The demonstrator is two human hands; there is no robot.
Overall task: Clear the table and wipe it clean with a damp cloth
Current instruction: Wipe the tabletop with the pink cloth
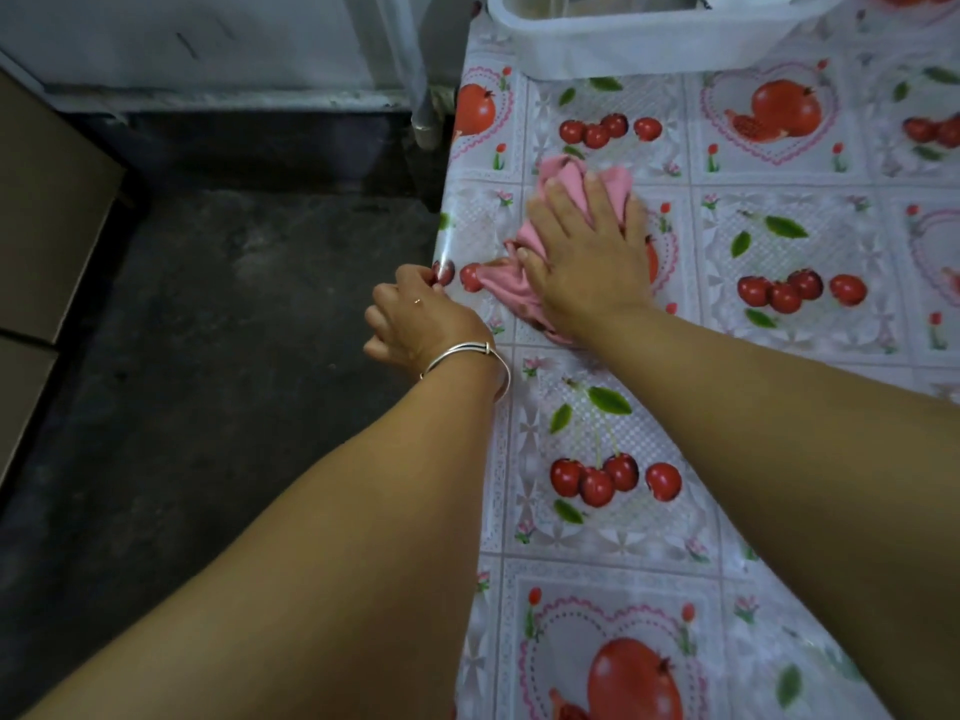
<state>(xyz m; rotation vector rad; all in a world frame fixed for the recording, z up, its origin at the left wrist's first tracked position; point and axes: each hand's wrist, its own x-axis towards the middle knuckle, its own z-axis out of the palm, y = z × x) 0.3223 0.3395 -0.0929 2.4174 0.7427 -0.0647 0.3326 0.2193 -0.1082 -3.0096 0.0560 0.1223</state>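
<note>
The table [727, 356] takes up the whole right side of the view, covered in a glossy plastic tablecloth [779, 210] printed with cherries, pomegranates and pink hearts in a grid of squares. Its left edge runs from about 12 o'clock down to 6. To the left lies a dark concrete floor [208, 330], with brown cardboard boxes [47, 210] stacked at 9 o'clock and a pale wall base at 11.

At 1 o'clock, on the far end of the table, sits a white plastic tub [649, 44] — there is something inside it, perhaps glassware, but it is cut off by the frame and I cannot say what.

Both bare forearms reach in from the bottom. The right hand [587, 252] is spread flat, palm down, fingers splayed, pressing on a pink cloth [504, 285] just above centre, near the table's left edge. The cloth is bunched, poking out beyond the fingertips toward 12 and trailing out from under the palm toward 9.

The left hand [415, 319], at about 10 o'clock from centre, is curled — thumb and fingertips pinching the tablecloth's edge beside the cloth's trailing corner. A silver bangle [467, 356] circles that wrist, and a thin ring [417, 301] shows on one finger.
</note>
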